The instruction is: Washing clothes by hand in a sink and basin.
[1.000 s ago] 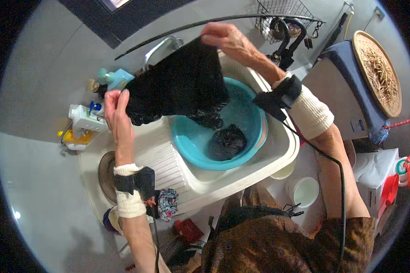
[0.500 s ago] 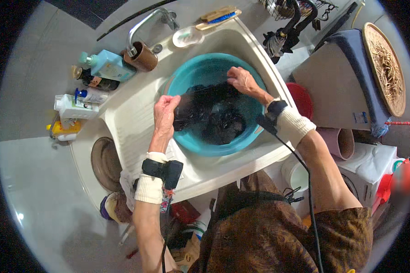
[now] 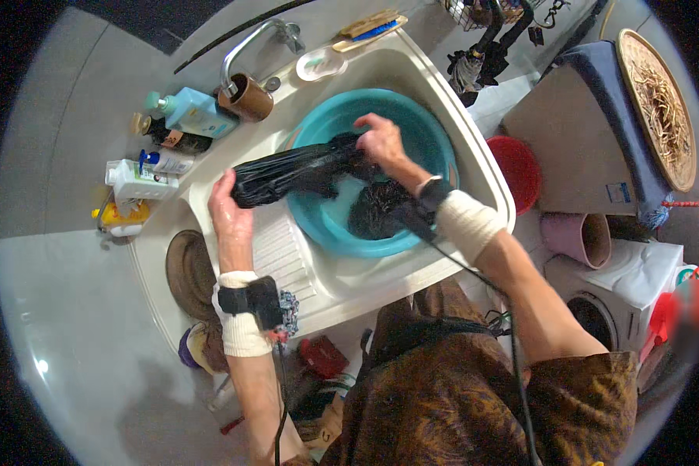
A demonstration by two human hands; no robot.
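A wet black garment is stretched lengthwise between my two hands, raised above a round turquoise basin in the sink. My left hand grips its left end, beyond the basin's left rim and near the ribbed draining part of the sink. At the other end, my right hand is closed around the cloth over the basin; the fingers partly hide the grip. Below, a bunched part of black cloth lies in the water. Whether it is joined to the stretched piece, I cannot tell.
The cream sink surrounds the basin. Along its back edge stand a chrome faucet, a brown cup, a soap dish, scrub brushes and several bottles. A red bucket stands to the right.
My left hand has moved left, pulling the black garment up and out past the basin's rim into a stretched length. My right hand has shifted slightly left with its end.
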